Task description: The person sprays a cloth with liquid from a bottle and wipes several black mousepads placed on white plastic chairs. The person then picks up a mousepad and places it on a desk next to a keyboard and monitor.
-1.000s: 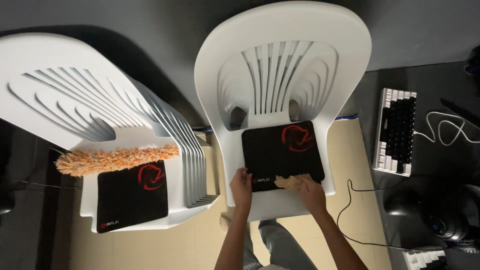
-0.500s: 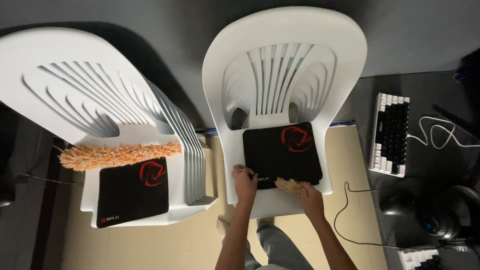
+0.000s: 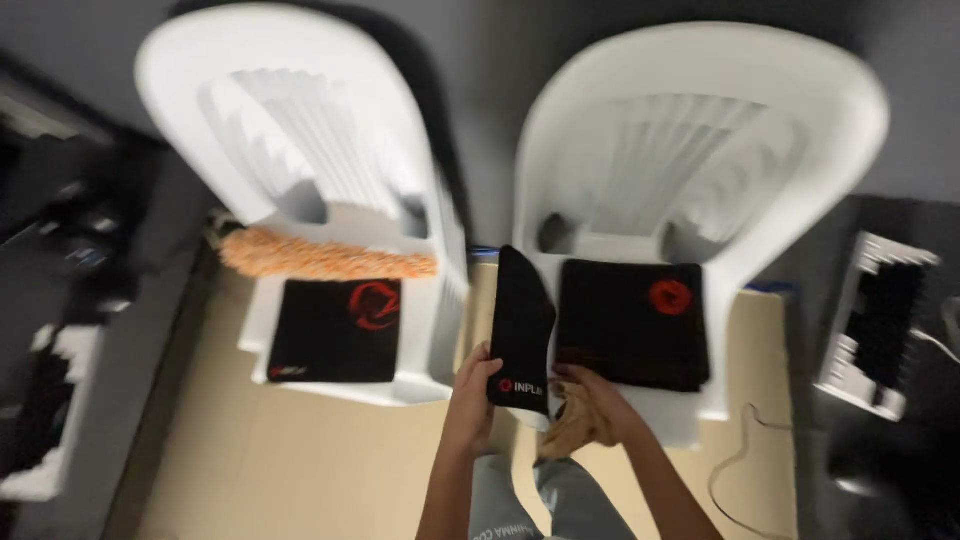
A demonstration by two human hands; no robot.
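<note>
I see two white moulded plastic chairs on a tan floor (image 3: 300, 460). The left chair (image 3: 300, 150) carries an orange fluffy duster (image 3: 320, 260) and a black rectangular mouse mat (image 3: 335, 330); the right chair (image 3: 700, 130) carries a stack of black mats (image 3: 635, 320).

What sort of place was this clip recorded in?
Probably a home room or small computer workspace, not a workshop. Two white plastic chairs stand against a grey wall, black mouse pads lie on their seats, and a keyboard sits on the floor at the right. The frame is blurred, so this is tentative.
</note>
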